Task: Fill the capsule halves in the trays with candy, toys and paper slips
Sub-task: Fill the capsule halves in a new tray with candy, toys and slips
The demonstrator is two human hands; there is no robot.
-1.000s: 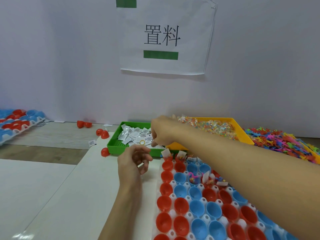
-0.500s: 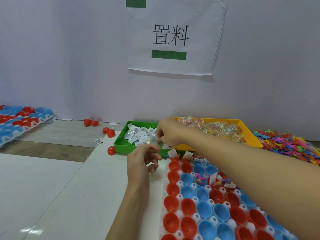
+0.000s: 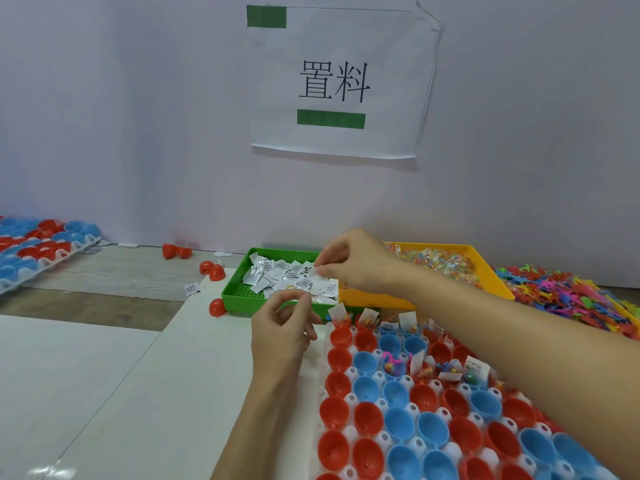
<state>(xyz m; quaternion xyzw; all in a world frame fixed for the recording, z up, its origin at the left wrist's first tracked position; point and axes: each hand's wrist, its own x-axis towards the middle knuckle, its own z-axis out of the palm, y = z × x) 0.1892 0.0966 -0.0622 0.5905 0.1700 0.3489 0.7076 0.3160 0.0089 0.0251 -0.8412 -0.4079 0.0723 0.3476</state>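
Right hand (image 3: 353,263) is over the green tray (image 3: 239,289) at the far middle, pinching a paper slip (image 3: 313,271) out of the pile. Left hand (image 3: 282,332) hovers just near of that tray, fingers curled; can't tell if it's holding anything. The capsule tray (image 3: 349,398) of red and blue halves sits near right, with only its far cups filled.
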